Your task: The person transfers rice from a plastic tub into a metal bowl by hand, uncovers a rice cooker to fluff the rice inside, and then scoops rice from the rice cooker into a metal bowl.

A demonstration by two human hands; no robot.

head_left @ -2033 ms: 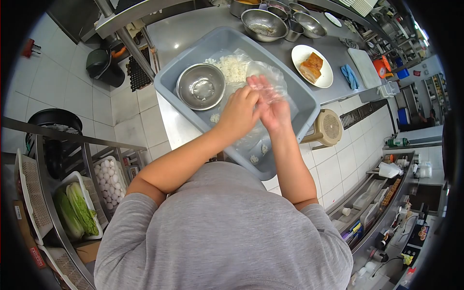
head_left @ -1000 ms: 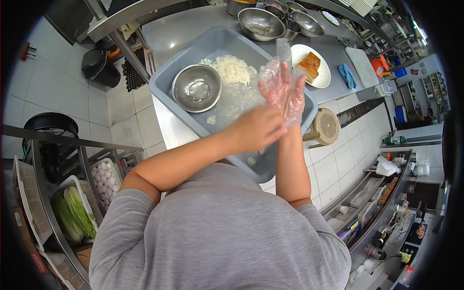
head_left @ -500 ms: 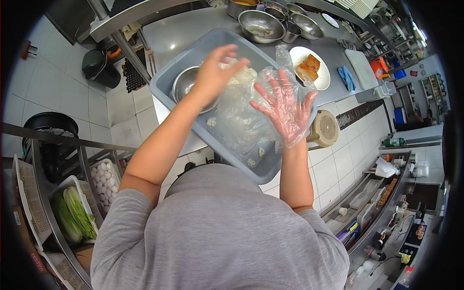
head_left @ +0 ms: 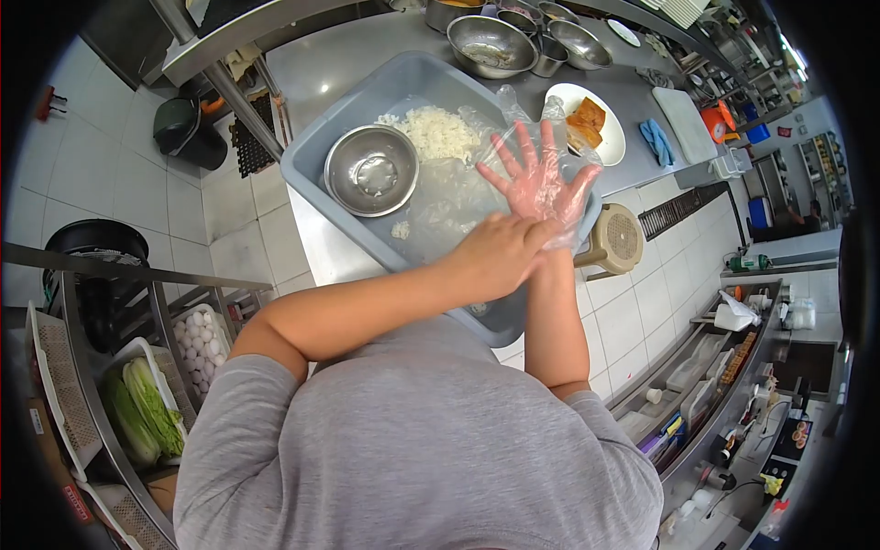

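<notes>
My right hand [head_left: 541, 188] wears a clear plastic glove, its fingers spread above the right side of a grey-blue tub [head_left: 321, 197]. At that wrist, my bare left hand [head_left: 501, 255] pinches the cuff of the plastic glove [head_left: 561, 231]. Inside the tub lie a heap of white rice [head_left: 435, 133], a steel bowl [head_left: 371, 171] and a clear plastic bag [head_left: 440, 211]. Loose clumps of rice rest on the tub's bottom. Behind the gloved hand stands a white plate [head_left: 610, 147] with a browned piece of food [head_left: 585, 122].
Steel bowls [head_left: 492, 46] stand at the counter's back. A blue cloth [head_left: 656, 142] and white board [head_left: 686, 124] lie to the right. A beige stool [head_left: 616, 240] stands on the floor. Eggs [head_left: 199, 346] and cabbage [head_left: 147, 412] sit on the left rack.
The plastic glove has come over my right hand, whose fingers have spread. My left hand swung out over the steel bowl, then came back to the right wrist.
</notes>
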